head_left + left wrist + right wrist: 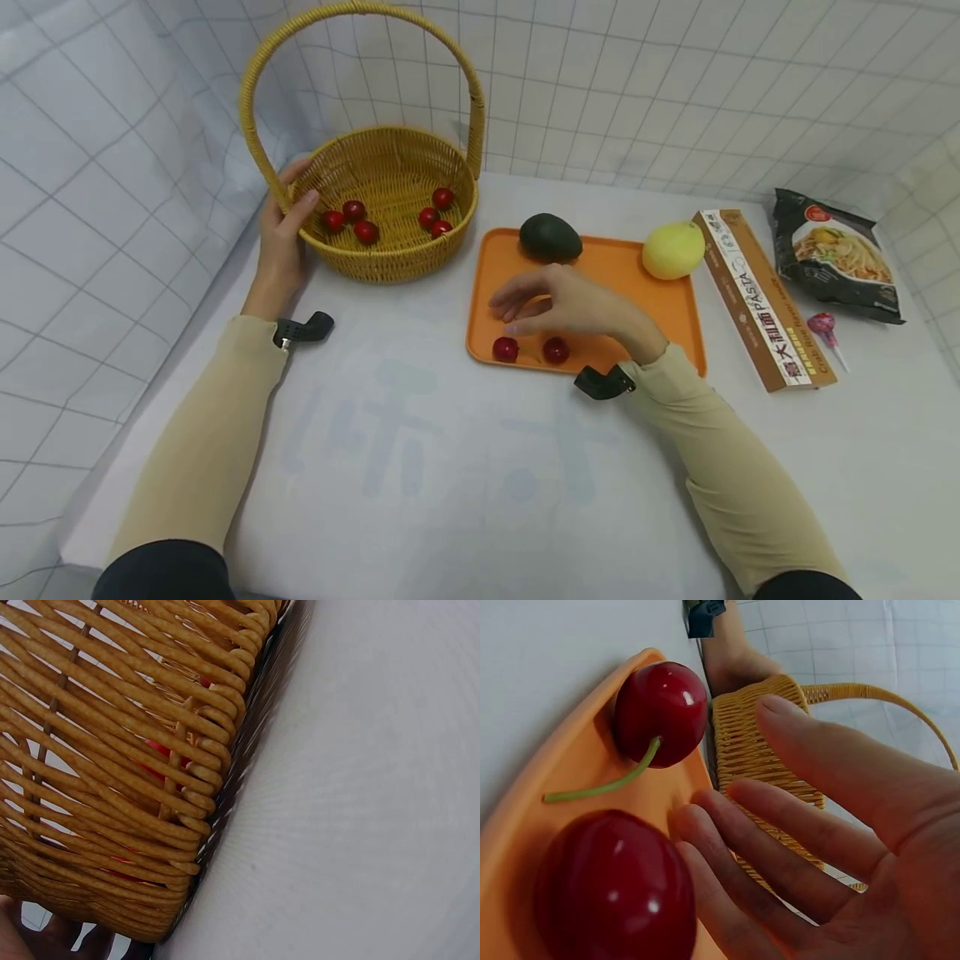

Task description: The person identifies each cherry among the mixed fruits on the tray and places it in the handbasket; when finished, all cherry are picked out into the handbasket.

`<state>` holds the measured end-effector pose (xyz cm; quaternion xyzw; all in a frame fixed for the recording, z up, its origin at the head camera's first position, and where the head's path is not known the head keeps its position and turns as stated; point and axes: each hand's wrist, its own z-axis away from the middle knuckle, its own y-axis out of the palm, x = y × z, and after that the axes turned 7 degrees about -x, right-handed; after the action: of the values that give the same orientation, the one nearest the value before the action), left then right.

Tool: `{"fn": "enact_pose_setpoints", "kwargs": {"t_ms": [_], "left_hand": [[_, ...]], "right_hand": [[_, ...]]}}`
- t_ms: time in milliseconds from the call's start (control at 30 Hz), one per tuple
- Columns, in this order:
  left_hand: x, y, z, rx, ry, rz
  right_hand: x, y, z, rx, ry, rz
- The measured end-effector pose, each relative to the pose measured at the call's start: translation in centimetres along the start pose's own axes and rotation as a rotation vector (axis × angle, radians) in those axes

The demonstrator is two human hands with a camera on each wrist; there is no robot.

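Observation:
My left hand (279,242) grips the left side of a yellow wicker basket (390,265), its thumb over the rim. Several red cherries (366,232) lie inside the basket. In the left wrist view, bits of red (159,748) show through the weave. Over the orange tray (645,321), my right hand (573,304) hovers with relaxed fingers and nothing in its grasp. Two cherries lie along the tray's near edge, a left one (506,349) and a right one (556,350). A green stem (607,789) shows on one cherry in the right wrist view, beside my fingers.
On the tray's far side sit a dark green avocado (550,237) and a yellow fruit (672,250). Right of the tray lie a brown pasta box (765,300), a black noodle packet (838,254) and a lollipop (822,323). Grid-patterned sheeting (637,92) rises behind the table.

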<state>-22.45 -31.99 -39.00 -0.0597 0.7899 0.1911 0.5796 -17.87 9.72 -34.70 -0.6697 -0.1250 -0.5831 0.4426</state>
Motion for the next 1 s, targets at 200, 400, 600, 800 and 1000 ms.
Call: {"fn": "enact_pose_setpoints", "kwargs": {"t_ms": [200, 400, 600, 800, 1000], "left_hand": [[-0.1, -0.1, 0.1, 0.006, 0.008, -0.023], [-0.3, -0.2, 0.3, 0.001, 0.02, -0.024], [-0.2, -0.2, 0.1, 0.005, 0.017, -0.005], [0.0, 0.0, 0.0, -0.004, 0.023, 0.008], [0.1, 0.1, -0.1, -0.005, 0.029, 0.003]], "right_hand": [[0.1, 0.6, -0.2, 0.076, 0.003, 0.032], [0.2, 1.2, -0.5, 0.065, -0.019, 0.109], [0.1, 1.5, -0.5, -0.017, -0.027, 0.164], [-0.1, 1.9, -0.7, -0.188, -0.042, 0.248], [-0.3, 1.9, -0.7, -0.214, -0.035, 0.264]]}}
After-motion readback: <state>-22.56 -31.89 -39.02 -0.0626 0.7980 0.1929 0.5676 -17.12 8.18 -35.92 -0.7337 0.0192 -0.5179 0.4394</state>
